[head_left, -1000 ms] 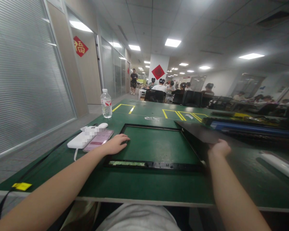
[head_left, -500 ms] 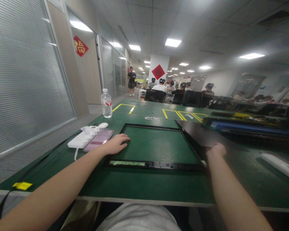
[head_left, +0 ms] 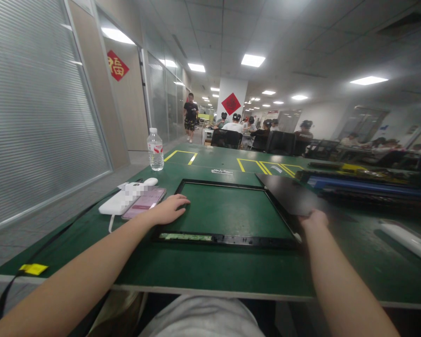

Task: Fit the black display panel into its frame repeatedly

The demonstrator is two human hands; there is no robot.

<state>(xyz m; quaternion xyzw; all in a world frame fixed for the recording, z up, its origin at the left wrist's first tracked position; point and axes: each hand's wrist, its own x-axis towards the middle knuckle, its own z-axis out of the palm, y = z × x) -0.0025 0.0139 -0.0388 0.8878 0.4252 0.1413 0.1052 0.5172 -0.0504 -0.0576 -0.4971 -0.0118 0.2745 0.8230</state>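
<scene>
A thin, black rectangular frame (head_left: 256, 241) lies flat on the dark green tabletop (head_left: 214, 276) in front of the person, with a narrow, pale green circuit strip (head_left: 185, 238) set in its near bar. The left hand (head_left: 170, 209) rests palm down at the frame's left side, fingers loosely extended, gripping nothing. The right hand (head_left: 315, 220) is curled closed on the near edge of a broad, thin, dark panel (head_left: 287, 192), which stands tilted along the frame's right side; blur there makes it hard to tell whether the two touch. Handling this well calls for light, steady pressure from the left hand, enough to stop the frame sliding without bending its slim bar. The panel looks flexible, so the right hand should move it slowly and evenly, without twisting, and support it farther along if it starts to bow. Its corners need to clear the frame's right bar and the circuit strip, and the glossy pink phone (head_left: 145, 204) just beside the left forearm is best left undisturbed.
</scene>
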